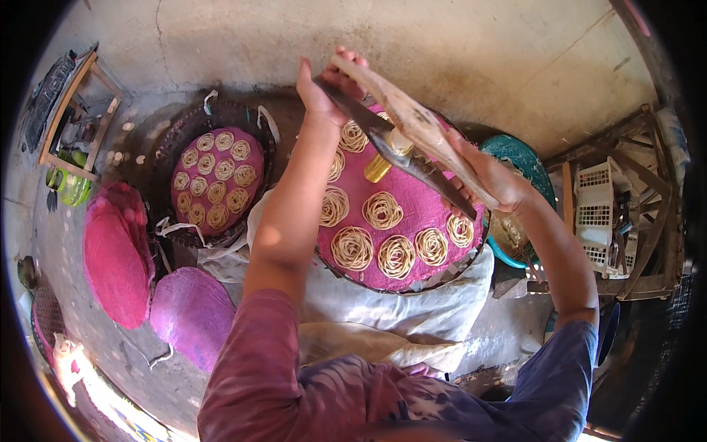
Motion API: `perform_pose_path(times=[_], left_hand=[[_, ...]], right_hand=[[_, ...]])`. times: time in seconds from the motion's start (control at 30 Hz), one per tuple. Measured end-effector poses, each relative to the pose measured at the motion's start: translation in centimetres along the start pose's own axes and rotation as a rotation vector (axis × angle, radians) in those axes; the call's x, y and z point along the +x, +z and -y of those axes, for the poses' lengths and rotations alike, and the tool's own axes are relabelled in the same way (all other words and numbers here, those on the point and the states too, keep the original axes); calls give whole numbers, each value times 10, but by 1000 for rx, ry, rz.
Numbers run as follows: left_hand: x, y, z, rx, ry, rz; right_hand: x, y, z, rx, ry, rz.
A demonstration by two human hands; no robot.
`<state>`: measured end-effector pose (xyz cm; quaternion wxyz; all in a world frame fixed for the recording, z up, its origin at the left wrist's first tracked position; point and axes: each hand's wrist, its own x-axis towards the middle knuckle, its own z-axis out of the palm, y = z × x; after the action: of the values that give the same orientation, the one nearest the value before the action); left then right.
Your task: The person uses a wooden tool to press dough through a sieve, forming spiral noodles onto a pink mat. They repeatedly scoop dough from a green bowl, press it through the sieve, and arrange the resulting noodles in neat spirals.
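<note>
Pressing noodle coils onto the pink mat [434, 210]: left hand [324, 85] and right hand [490, 177] each clench a handle of the wooden press [412, 121] held above it. Next, judging by the gaps, shift the press over bare mat.

A bare concrete floor [456, 59] carries everything. A white cloth [398, 302] lies at its centre; two pink mats [118, 254] lie at nine o'clock, a white basket [600, 214] at three.

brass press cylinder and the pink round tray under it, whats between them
In the head view, between the brass press cylinder and the pink round tray only open air shows; noodle coils lie nearby.
</note>
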<state>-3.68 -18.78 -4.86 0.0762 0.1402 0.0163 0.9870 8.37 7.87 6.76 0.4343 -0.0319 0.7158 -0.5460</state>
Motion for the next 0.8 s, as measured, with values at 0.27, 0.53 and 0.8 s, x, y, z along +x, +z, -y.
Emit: perform_pose_path(times=[0.27, 0.53, 0.8], left_hand=[[-11, 20, -23, 98, 155, 35], [-3, 46, -4, 25, 140, 63], [-20, 51, -4, 146, 145, -169]], right_hand=[[11, 22, 15, -158, -97, -156], [-3, 8, 25, -242, -20, -296], [-12, 12, -1, -294, -88, -205]])
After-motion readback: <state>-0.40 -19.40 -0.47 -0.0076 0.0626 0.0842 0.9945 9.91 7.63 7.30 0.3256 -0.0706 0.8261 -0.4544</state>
